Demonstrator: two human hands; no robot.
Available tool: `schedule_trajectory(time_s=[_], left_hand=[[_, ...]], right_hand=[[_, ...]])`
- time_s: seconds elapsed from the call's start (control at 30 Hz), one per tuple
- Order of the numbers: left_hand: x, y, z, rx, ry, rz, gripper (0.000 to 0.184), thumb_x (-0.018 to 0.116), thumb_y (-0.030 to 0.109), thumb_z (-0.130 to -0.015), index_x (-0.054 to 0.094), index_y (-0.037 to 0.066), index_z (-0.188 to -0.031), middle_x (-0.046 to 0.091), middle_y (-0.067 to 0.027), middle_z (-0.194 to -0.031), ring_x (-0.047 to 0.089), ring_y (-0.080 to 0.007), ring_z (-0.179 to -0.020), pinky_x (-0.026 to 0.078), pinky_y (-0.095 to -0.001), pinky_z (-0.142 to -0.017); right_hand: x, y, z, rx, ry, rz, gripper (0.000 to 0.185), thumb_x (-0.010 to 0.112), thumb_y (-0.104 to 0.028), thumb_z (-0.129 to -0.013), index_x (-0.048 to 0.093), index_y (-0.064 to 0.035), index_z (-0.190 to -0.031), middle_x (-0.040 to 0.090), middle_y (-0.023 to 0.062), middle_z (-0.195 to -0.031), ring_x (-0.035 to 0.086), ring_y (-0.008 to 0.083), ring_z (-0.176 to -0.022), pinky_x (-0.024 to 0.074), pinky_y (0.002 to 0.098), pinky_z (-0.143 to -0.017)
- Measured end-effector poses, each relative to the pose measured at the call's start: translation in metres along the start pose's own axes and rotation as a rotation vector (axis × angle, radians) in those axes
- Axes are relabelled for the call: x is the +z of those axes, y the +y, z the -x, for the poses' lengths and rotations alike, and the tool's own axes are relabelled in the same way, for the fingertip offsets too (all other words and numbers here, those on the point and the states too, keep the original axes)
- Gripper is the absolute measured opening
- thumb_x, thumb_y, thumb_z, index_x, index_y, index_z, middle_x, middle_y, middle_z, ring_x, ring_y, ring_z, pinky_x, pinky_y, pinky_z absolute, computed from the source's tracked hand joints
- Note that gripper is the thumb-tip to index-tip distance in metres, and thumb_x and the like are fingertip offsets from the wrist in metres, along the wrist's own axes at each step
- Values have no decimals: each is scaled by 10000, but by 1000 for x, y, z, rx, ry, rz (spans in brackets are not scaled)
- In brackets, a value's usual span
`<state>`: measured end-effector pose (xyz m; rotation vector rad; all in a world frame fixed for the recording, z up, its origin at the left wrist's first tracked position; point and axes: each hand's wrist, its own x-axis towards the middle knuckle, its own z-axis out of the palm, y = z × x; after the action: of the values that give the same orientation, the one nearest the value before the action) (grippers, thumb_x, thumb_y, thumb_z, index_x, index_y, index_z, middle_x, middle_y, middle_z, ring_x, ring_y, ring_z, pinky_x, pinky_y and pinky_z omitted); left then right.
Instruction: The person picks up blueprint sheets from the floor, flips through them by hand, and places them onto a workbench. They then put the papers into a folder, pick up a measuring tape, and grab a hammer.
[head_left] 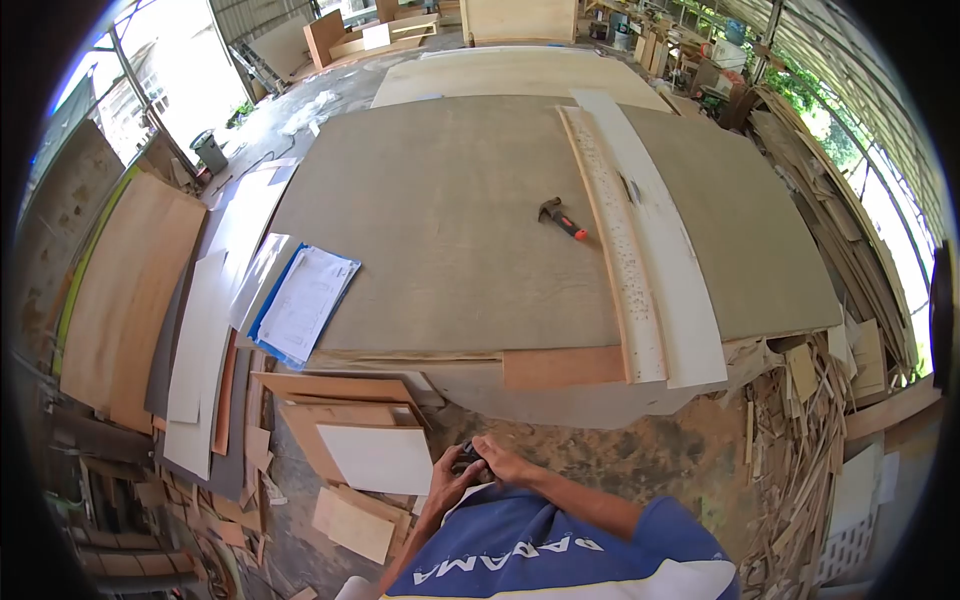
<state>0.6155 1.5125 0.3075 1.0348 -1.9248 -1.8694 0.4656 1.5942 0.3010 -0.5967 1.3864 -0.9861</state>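
Both hands are together in front of the body, below the near edge of the large table (430, 220). My left hand (447, 478) is closed round a small dark object (467, 455), too small to name. My right hand (497, 460) closes on the same object from the other side. On the table lies a hammer (563, 218) with a black and orange handle. A clipboard with papers (308, 300) rests at the left corner. To the right, a speckled strip (620, 250) lies alongside a long white board (665, 250).
Board offcuts (370, 455) lean below the table's near left edge. Larger panels (130, 290) stand at the left. Wood scraps (795, 450) and stacked planks (840, 220) line the right side. A grey bin (209, 150) stands at the back left.
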Motion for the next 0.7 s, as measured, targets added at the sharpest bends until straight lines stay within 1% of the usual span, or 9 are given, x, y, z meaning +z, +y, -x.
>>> schedule_trajectory(time_s=[0.07, 0.17, 0.23, 0.27, 0.33, 0.4, 0.47, 0.5, 0.7], left_hand=[[-7, -5, 9, -66, 18, 58, 403, 748, 231, -841, 601, 4, -1140, 650, -92, -1032, 621, -161, -919, 490, -301, -811], [-18, -15, 24, -56, 76, 209, 353, 688, 216, -895, 574, 14, -1162, 646, -65, -1014, 616, -145, -914, 488, -290, -823], [-26, -31, 34, -88, 86, 391, 321, 655, 151, -914, 560, 17, -1190, 636, -61, -1045, 611, -149, -953, 495, -290, -842], [-29, -35, 39, -86, 87, 401, 321, 655, 151, -914, 560, 17, -1190, 636, -61, -1045, 611, -149, -953, 495, -290, -842], [-33, -40, 50, -215, 114, 854, 338, 652, 121, -907, 544, 9, -1207, 615, -90, -1096, 608, -175, -995, 508, -302, -857], [-36, -40, 60, -217, 139, 895, 356, 644, 92, -903, 508, 4, -1220, 589, -111, -1123, 610, -201, -1010, 526, -319, -846], [-39, -40, 68, -219, 110, 966, 385, 647, 83, -896, 471, 8, -1230, 581, -111, -1110, 612, -207, -997, 532, -320, -820], [-41, -38, 70, -240, 110, 957, 377, 655, 80, -889, 463, 17, -1207, 581, -108, -1099, 610, -211, -1001, 538, -323, -799], [-40, -32, 79, -269, 114, 878, 376, 693, 89, -872, 472, 56, -1174, 595, -90, -1039, 597, -163, -961, 499, -278, -793]], right_hand=[[12, 2, -1, -49, -13, 62, 610, 303, -597, -995, 408, -64, -1273, 507, 61, -716, 535, 119, -544, 420, 264, -405], [31, 8, -5, -139, -58, 397, 611, 319, -558, -1007, 404, -51, -1337, 587, 135, -801, 616, 228, -675, 501, 352, -558], [40, 6, -2, -291, -80, 488, 607, 399, -566, -978, 466, -48, -1288, 641, 208, -927, 637, 360, -857, 496, 434, -775], [42, -2, 4, -286, -82, 497, 607, 399, -566, -978, 466, -48, -1288, 641, 208, -927, 637, 360, -857, 496, 434, -775], [49, -26, 19, -182, -147, 753, 641, 480, -605, -919, 528, -52, -1239, 632, 248, -1078, 583, 421, -1037, 437, 460, -907], [56, -38, 23, -95, -194, 806, 699, 559, -651, -839, 563, -65, -1220, 599, 230, -1123, 560, 387, -1077, 443, 452, -916], [66, -37, 32, -269, -45, 1039, 682, 606, -639, -806, 591, -76, -1192, 566, 198, -1147, 516, 364, -1131, 441, 443, -939], [68, -30, 30, -359, 5, 998, 657, 688, -581, -762, 607, -66, -1162, 560, 168, -1111, 501, 352, -1137, 449, 437, -942], [84, -9, 22, -490, 44, 857, 491, 765, -305, -722, 613, -26, -1096, 572, 168, -1033, 546, 353, -1032, 463, 424, -900]])
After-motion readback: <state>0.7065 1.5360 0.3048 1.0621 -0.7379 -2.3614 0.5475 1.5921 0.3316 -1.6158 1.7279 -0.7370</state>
